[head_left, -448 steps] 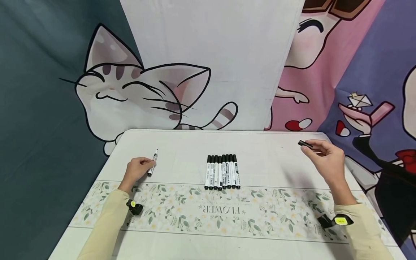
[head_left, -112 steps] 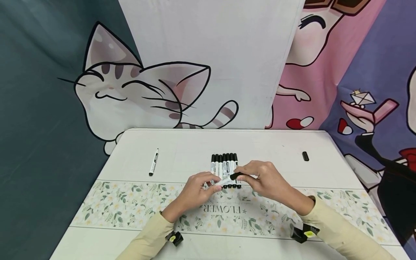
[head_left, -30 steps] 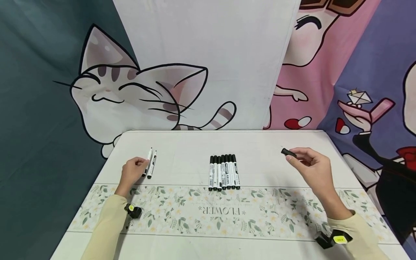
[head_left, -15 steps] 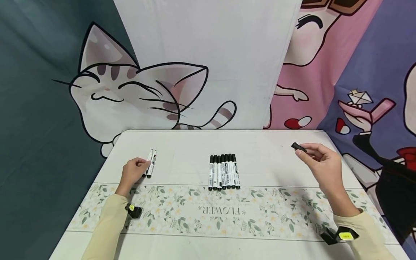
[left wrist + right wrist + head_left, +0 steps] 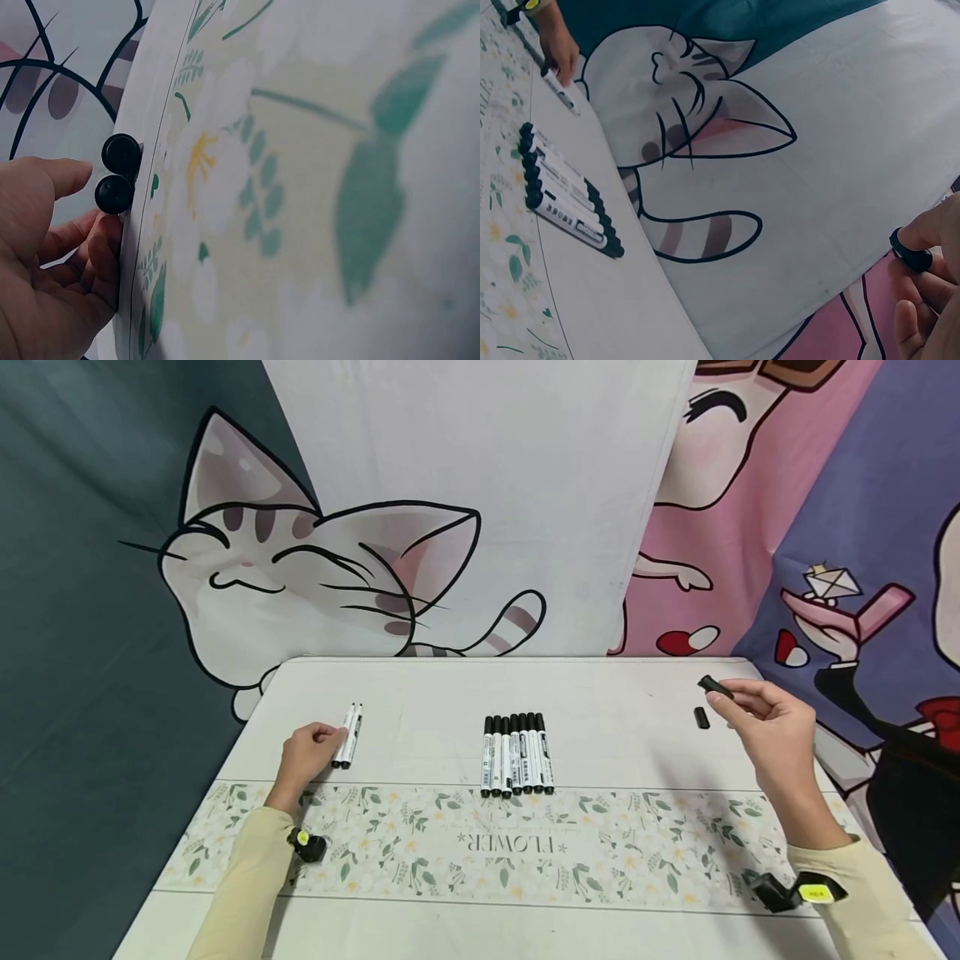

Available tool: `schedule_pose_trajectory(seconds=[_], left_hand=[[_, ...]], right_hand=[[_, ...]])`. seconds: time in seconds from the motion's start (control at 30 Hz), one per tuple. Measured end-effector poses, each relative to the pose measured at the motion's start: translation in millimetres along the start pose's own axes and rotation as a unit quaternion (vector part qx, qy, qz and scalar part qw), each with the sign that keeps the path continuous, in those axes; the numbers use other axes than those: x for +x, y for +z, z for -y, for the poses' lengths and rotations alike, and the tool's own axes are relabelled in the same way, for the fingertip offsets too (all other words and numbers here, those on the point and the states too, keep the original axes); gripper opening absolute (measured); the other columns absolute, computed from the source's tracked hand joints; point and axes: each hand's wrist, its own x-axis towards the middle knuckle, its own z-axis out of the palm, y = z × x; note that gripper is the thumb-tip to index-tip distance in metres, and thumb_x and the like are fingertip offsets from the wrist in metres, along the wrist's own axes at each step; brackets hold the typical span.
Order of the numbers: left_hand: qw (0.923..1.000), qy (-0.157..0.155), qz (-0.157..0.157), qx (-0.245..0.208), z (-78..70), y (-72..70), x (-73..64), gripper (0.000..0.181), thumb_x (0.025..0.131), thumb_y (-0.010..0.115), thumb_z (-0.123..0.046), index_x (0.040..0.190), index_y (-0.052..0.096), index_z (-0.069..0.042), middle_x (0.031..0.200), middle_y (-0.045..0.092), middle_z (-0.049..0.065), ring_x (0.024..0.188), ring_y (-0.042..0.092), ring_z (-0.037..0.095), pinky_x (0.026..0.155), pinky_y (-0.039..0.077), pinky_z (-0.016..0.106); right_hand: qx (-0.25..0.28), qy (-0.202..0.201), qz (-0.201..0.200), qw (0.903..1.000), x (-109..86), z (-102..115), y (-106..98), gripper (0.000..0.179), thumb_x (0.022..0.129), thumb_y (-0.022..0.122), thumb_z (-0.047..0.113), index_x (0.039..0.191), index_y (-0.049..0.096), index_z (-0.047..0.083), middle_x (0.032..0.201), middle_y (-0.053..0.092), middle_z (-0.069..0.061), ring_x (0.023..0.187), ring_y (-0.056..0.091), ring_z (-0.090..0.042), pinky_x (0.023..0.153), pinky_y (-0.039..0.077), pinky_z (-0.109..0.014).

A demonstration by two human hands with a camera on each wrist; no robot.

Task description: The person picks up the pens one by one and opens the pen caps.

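My left hand [image 5: 309,760] pinches an uncapped white marker [image 5: 342,750] lying on the table at the left. A second uncapped marker [image 5: 354,737] lies right alongside it, tips pointing to the back. In the left wrist view their black ends, the held marker's end [image 5: 114,194] and the other marker's end [image 5: 121,154], touch or nearly touch. At the right, my right hand [image 5: 776,735] holds a black marker cap [image 5: 715,686] between thumb and fingers, raised over the table. Another black cap [image 5: 701,717] appears on the tabletop just below it.
Several capped markers [image 5: 517,756] lie in a tight upright row mid-table. A floral printed band [image 5: 420,843] crosses the white tabletop [image 5: 420,718] in front of them. A cartoon curtain [image 5: 570,527] hangs behind the table's back edge.
Over fifteen seconds, one marker left the row and joined the left one, its cap pulled off. Just now the left markers drew together; my right hand moved right and back with the cap.
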Motion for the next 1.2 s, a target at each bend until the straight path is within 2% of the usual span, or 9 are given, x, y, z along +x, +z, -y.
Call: schedule_pose_trajectory(seconds=[0.2, 0.33, 0.47, 0.63, 0.73, 0.87, 1.0, 1.2], left_hand=[[0.9999, -0.01, 0.006, 0.009, -1.6, -1.2, -1.2, 0.05, 0.102, 0.057, -0.046, 0.117, 0.068, 0.0, 0.104, 0.067, 0.015, 0.089, 0.062, 0.027, 0.068, 0.044, 0.029], [0.9997, 0.005, -0.021, 0.009, -3.2, -1.0, -5.7, 0.046, 0.102, 0.058, -0.043, 0.117, 0.068, 0.0, 0.105, 0.068, 0.017, 0.092, 0.063, 0.029, 0.073, 0.048, 0.035], [0.9967, 0.046, -0.066, 0.003, -6.3, 0.6, -10.7, 0.042, 0.102, 0.06, -0.038, 0.121, 0.067, -0.001, 0.108, 0.069, 0.017, 0.098, 0.063, 0.031, 0.082, 0.049, 0.042], [0.9874, 0.12, -0.1, -0.024, -18.0, 2.5, -19.1, 0.039, 0.102, 0.064, -0.032, 0.127, 0.066, -0.003, 0.112, 0.068, 0.016, 0.105, 0.059, 0.031, 0.088, 0.045, 0.047], [0.9785, 0.169, -0.108, -0.049, -30.8, 1.6, -26.4, 0.038, 0.101, 0.066, -0.03, 0.129, 0.065, -0.003, 0.115, 0.067, 0.015, 0.107, 0.06, 0.033, 0.088, 0.045, 0.047], [0.9669, 0.218, -0.111, -0.073, -52.1, -0.5, -38.1, 0.037, 0.1, 0.068, -0.027, 0.129, 0.065, -0.003, 0.119, 0.066, 0.014, 0.109, 0.06, 0.034, 0.088, 0.046, 0.047], [0.9588, 0.247, -0.11, -0.088, -74.1, -1.2, -53.1, 0.034, 0.099, 0.07, -0.023, 0.127, 0.066, -0.004, 0.117, 0.067, 0.012, 0.106, 0.06, 0.03, 0.086, 0.045, 0.044], [0.946, 0.293, -0.098, -0.1, -100.5, 5.7, -78.1, 0.031, 0.096, 0.073, -0.018, 0.124, 0.067, -0.005, 0.112, 0.069, 0.008, 0.1, 0.061, 0.022, 0.081, 0.046, 0.035]], right_hand=[[0.027, 0.014, -0.033, 0.999, 7.9, -3, -5, 0.024, 0.082, 0.081, -0.006, 0.105, 0.077, -0.001, 0.078, 0.075, 0.008, 0.067, 0.068, -0.001, 0.058, 0.052, -0.012], [0.041, 0.025, -0.044, 0.9979, 15.9, -9, -9, 0.023, 0.082, 0.082, -0.006, 0.103, 0.077, -0.001, 0.078, 0.075, 0.007, 0.065, 0.068, -0.002, 0.055, 0.05, -0.012], [0.039, 0.034, -0.053, 0.9972, 23.4, -16, -13, 0.02, 0.083, 0.082, -0.003, 0.102, 0.077, 0.001, 0.077, 0.075, 0.008, 0.065, 0.069, -0.002, 0.054, 0.049, -0.013], [-0.032, 0.039, -0.062, 0.9968, 28.3, -26, -18, 0.023, 0.086, 0.082, 0.005, 0.108, 0.077, 0.003, 0.079, 0.074, 0.016, 0.067, 0.068, 0.002, 0.056, 0.049, -0.012], [-0.07, 0.052, -0.064, 0.9941, 30.8, -30, -20, 0.026, 0.087, 0.083, 0.012, 0.111, 0.078, 0.006, 0.08, 0.072, 0.021, 0.069, 0.066, 0.004, 0.056, 0.048, -0.011], [-0.092, 0.085, -0.072, 0.9894, 35.1, -36, -23, 0.031, 0.086, 0.084, 0.02, 0.114, 0.079, 0.01, 0.077, 0.069, 0.023, 0.069, 0.063, 0.003, 0.054, 0.046, -0.012], [-0.108, 0.114, -0.08, 0.9845, 40.4, -44, -27, 0.035, 0.086, 0.085, 0.024, 0.118, 0.079, 0.012, 0.075, 0.067, 0.025, 0.068, 0.061, 0.003, 0.053, 0.044, -0.012], [-0.122, 0.16, -0.078, 0.9764, 47.2, -56, -35, 0.035, 0.085, 0.085, 0.028, 0.118, 0.079, 0.017, 0.072, 0.066, 0.028, 0.065, 0.06, 0.004, 0.053, 0.044, -0.012]])
